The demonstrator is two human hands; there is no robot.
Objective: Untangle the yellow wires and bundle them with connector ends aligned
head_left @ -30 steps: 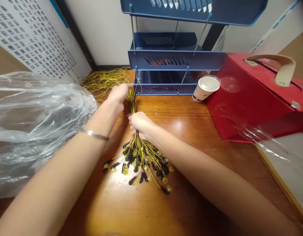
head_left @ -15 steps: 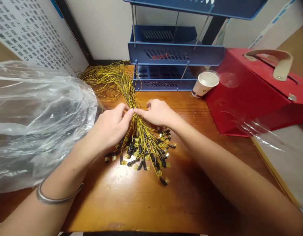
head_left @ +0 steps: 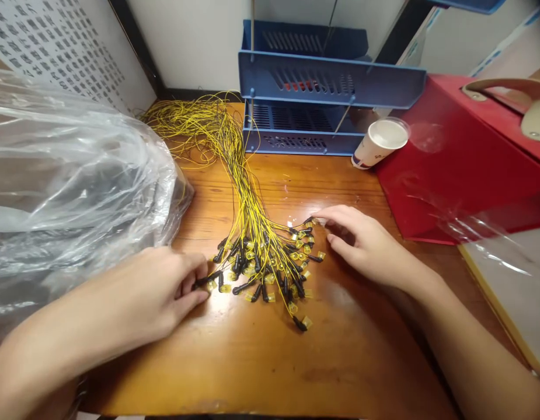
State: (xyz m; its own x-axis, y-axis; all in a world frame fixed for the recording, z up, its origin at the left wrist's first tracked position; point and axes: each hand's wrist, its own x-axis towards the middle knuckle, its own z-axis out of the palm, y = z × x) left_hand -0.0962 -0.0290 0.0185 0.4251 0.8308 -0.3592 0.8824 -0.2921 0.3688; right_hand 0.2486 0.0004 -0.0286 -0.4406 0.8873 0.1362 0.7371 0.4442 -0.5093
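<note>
Both hands have let go of wire bundle [head_left: 247,233] & spread apart. Left hand [head_left: 158,297] pinches a black end at bundle's left edge; right hand [head_left: 361,245], grip loose/open, fingertips touch right-side ends. Bundle lies on desk [head_left: 252,361].

Glossy varnished brown wooden table [head_left: 261,356], smooth, with glare patches. Bundle of thin yellow plastic-coated wires [head_left: 234,169], slightly shiny, ending in matt black plastic plugs with translucent yellow caps [head_left: 270,265]. Big crinkled clear plastic bag [head_left: 68,186], glossy and wrinkled. Stacked blue plastic letter trays [head_left: 326,87], matt, slotted, on thin metal rods. White paper cup [head_left: 379,143], matt. Red cardboard box [head_left: 462,157], smooth satin, with a tan leather-like handle [head_left: 528,108].
</note>
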